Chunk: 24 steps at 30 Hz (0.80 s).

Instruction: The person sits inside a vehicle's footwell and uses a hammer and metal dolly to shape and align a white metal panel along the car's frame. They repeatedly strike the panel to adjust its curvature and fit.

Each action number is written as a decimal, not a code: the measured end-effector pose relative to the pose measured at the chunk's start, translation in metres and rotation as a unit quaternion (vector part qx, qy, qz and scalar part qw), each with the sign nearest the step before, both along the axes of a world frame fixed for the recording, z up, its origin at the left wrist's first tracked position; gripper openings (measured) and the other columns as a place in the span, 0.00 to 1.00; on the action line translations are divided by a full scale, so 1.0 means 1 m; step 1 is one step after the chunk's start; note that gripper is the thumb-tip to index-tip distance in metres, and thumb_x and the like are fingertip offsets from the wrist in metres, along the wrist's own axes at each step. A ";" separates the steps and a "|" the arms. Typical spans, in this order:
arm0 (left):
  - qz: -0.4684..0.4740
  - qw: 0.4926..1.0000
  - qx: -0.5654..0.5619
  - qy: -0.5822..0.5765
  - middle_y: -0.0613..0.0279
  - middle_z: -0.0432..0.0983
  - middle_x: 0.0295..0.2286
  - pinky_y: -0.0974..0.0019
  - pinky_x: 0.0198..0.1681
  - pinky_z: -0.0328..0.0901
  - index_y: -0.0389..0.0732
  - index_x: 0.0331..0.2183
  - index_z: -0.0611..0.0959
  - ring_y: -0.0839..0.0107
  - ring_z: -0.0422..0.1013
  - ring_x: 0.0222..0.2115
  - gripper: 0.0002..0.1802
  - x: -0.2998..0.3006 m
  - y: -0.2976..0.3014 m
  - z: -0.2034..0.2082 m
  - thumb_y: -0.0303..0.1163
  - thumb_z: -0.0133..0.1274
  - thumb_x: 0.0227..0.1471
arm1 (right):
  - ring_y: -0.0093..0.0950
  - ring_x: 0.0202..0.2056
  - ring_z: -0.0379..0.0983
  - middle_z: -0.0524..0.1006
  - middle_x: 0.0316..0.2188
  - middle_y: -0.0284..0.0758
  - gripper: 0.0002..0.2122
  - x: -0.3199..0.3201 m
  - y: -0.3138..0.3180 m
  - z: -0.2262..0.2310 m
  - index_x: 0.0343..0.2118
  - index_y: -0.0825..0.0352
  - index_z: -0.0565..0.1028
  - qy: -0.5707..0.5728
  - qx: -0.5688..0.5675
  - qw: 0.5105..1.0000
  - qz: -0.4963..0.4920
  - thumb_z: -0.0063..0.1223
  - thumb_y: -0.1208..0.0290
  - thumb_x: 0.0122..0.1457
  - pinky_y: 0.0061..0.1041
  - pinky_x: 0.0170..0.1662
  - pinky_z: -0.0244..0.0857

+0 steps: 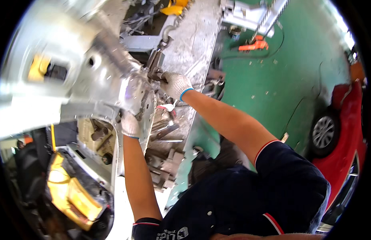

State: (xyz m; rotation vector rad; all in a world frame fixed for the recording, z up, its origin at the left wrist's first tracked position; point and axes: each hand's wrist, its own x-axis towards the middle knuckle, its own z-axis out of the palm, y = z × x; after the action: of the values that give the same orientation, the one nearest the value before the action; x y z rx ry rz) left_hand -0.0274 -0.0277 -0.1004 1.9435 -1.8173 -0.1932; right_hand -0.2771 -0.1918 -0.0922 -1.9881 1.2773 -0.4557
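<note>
A bare silvery car body panel (100, 82) with holes and folded edges spreads across the left. At its right end sits a heavy steel clamp (155, 64), with a metal hook (166, 35) fastened just beyond it. My right hand (176, 85), in a white knit glove with a blue cuff, is closed around the near end of the clamp. Lower and to the left, my left hand (130, 125), gloved too, grips the panel's lower edge; its fingertips are partly hidden there. A strip of red and white material (168, 107) lies between my hands, below the clamp.
Metal blocks and loose steel parts (165, 164) lie under the panel. A worn steel bench (197, 38) runs away from me. On the green floor (249, 84) lie an orange tool (254, 44) and cables. A red car (341, 132) stands at right; yellow parts (71, 192) are lower left.
</note>
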 end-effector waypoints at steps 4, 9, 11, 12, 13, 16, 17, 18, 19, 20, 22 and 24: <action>0.230 0.887 0.035 0.399 0.60 0.82 0.40 0.64 0.38 0.71 0.34 0.51 0.83 0.70 0.76 0.35 0.19 -0.045 -0.006 0.039 0.34 0.48 0.66 | 0.49 0.43 0.79 0.82 0.40 0.47 0.16 -0.035 0.004 -0.015 0.47 0.61 0.80 -0.173 -0.017 0.985 0.008 0.54 0.58 0.62 0.46 0.49 0.72; 0.282 0.823 -0.034 0.492 0.59 0.79 0.52 0.62 0.44 0.75 0.43 0.60 0.77 0.63 0.77 0.46 0.29 -0.066 -0.007 0.055 0.51 0.46 0.67 | 0.48 0.44 0.79 0.82 0.40 0.44 0.19 -0.065 0.006 -0.050 0.57 0.57 0.74 -0.159 0.060 0.984 0.057 0.53 0.61 0.64 0.45 0.48 0.73; 0.338 0.768 -0.057 0.541 0.57 0.78 0.53 0.58 0.34 0.73 0.45 0.59 0.77 0.60 0.77 0.44 0.30 -0.067 -0.010 0.052 0.56 0.45 0.66 | 0.48 0.42 0.80 0.82 0.38 0.45 0.20 -0.069 0.011 -0.070 0.60 0.56 0.72 -0.213 0.062 0.974 0.048 0.51 0.60 0.66 0.46 0.47 0.74; 0.341 0.715 -0.047 0.609 0.56 0.78 0.52 0.55 0.22 0.70 0.45 0.57 0.78 0.60 0.78 0.40 0.31 -0.070 -0.014 0.056 0.56 0.46 0.65 | 0.47 0.41 0.80 0.82 0.38 0.46 0.20 -0.071 0.013 -0.078 0.61 0.56 0.72 -0.210 0.085 0.973 0.051 0.50 0.60 0.67 0.46 0.47 0.74; 0.329 0.697 -0.052 0.635 0.55 0.79 0.52 0.52 0.17 0.69 0.44 0.57 0.78 0.57 0.78 0.40 0.33 -0.070 -0.014 0.058 0.59 0.46 0.64 | 0.47 0.41 0.80 0.82 0.38 0.46 0.20 -0.072 0.010 -0.076 0.61 0.56 0.72 -0.212 0.102 0.970 0.056 0.49 0.59 0.68 0.46 0.46 0.75; 0.358 0.579 -0.095 0.727 0.52 0.79 0.51 0.43 0.12 0.70 0.43 0.57 0.79 0.52 0.78 0.42 0.37 -0.072 -0.015 0.064 0.64 0.47 0.61 | 0.46 0.40 0.81 0.83 0.38 0.46 0.17 -0.083 0.013 -0.092 0.56 0.57 0.77 -0.220 0.163 0.959 0.073 0.45 0.60 0.69 0.46 0.46 0.75; 0.357 0.581 -0.093 0.726 0.51 0.79 0.52 0.41 0.13 0.71 0.42 0.57 0.78 0.50 0.78 0.43 0.38 -0.069 -0.012 0.066 0.64 0.48 0.61 | 0.45 0.40 0.81 0.83 0.39 0.46 0.16 -0.087 0.012 -0.096 0.55 0.57 0.78 -0.217 0.169 0.958 0.085 0.45 0.61 0.69 0.45 0.46 0.75; 0.357 0.583 -0.092 0.724 0.51 0.78 0.52 0.39 0.15 0.72 0.41 0.57 0.78 0.49 0.78 0.44 0.39 -0.067 -0.008 0.067 0.65 0.48 0.60 | 0.44 0.41 0.81 0.83 0.41 0.45 0.15 -0.096 0.013 -0.102 0.51 0.58 0.81 -0.209 0.240 0.943 0.100 0.45 0.62 0.69 0.43 0.47 0.75; 0.334 0.637 -0.060 0.692 0.50 0.78 0.52 0.37 0.16 0.73 0.41 0.57 0.78 0.47 0.78 0.45 0.40 -0.057 0.000 0.062 0.65 0.48 0.60 | 0.44 0.42 0.81 0.83 0.42 0.45 0.16 -0.101 0.016 -0.125 0.52 0.57 0.81 -0.160 0.272 0.940 0.132 0.46 0.63 0.67 0.42 0.48 0.74; 0.308 0.687 -0.025 0.658 0.49 0.78 0.53 0.35 0.17 0.74 0.40 0.57 0.78 0.45 0.77 0.46 0.40 -0.050 0.004 0.058 0.65 0.48 0.59 | 0.46 0.41 0.80 0.82 0.39 0.47 0.16 -0.109 0.029 -0.158 0.51 0.59 0.81 -0.149 0.272 0.944 0.117 0.48 0.64 0.64 0.43 0.47 0.73; 0.233 0.677 0.008 0.698 0.48 0.76 0.55 0.33 0.22 0.76 0.39 0.58 0.77 0.44 0.76 0.48 0.40 -0.043 0.007 0.059 0.64 0.48 0.60 | 0.49 0.42 0.80 0.82 0.39 0.50 0.14 -0.136 0.045 -0.208 0.44 0.62 0.80 -0.091 0.305 0.940 0.122 0.46 0.65 0.61 0.46 0.48 0.72; 0.244 0.657 -0.017 0.713 0.47 0.74 0.57 0.26 0.29 0.76 0.40 0.61 0.74 0.42 0.76 0.50 0.40 -0.034 0.013 0.058 0.63 0.46 0.62 | 0.51 0.44 0.79 0.82 0.42 0.51 0.15 -0.168 0.061 -0.258 0.43 0.66 0.80 0.047 0.329 0.934 0.130 0.45 0.66 0.61 0.45 0.50 0.72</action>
State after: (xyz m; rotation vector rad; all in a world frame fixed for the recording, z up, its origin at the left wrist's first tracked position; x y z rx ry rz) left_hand -0.0618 -0.0146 -0.0428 1.2977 -0.2189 -1.0936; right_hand -0.4449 -0.1305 -0.3506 -1.5706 1.0188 0.1883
